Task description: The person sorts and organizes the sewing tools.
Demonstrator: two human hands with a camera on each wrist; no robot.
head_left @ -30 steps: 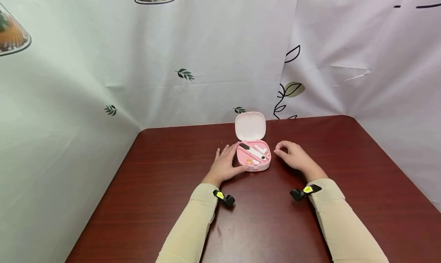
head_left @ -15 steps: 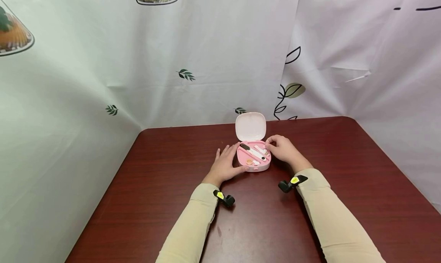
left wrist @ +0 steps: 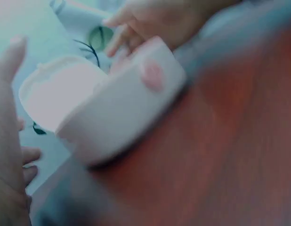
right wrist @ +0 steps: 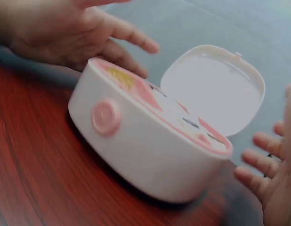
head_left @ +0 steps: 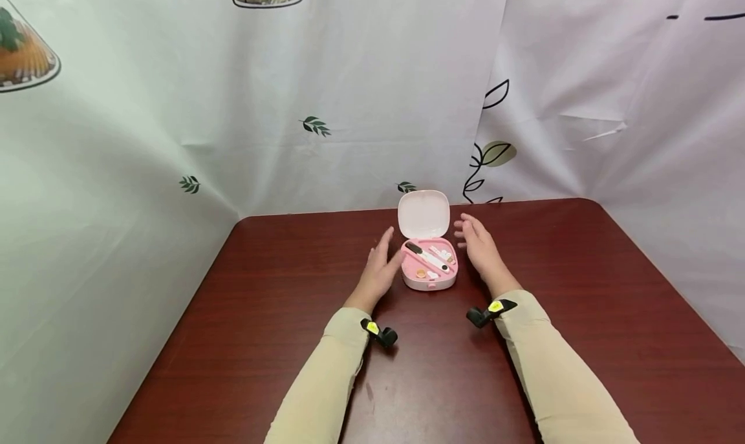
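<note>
A small white case (head_left: 429, 285) with a pink inside stands on the table, its white lid (head_left: 423, 214) raised at the back. In its pink tray lie a long white tool (head_left: 429, 258) with a dark end, a round orange-yellow piece (head_left: 421, 273) and small white pieces. My left hand (head_left: 377, 273) is held at the case's left side, fingers extended and holding nothing. On the other side my right hand (head_left: 480, 247) has its fingers spread loosely beside the lid and tray, with nothing in it. A round pink button (right wrist: 106, 117) shows on the case's front in the right wrist view.
The dark red wooden table (head_left: 279, 340) reaches back to a white printed cloth (head_left: 361, 108) hung behind it and along both sides. Each sleeve carries a black wrist camera, the left camera (head_left: 381, 335) and the right camera (head_left: 485, 313).
My right hand went from the right of the case to pieces in the tray, then drew back with its fingers opened. My left hand has let go of the case's side and lifted off.
</note>
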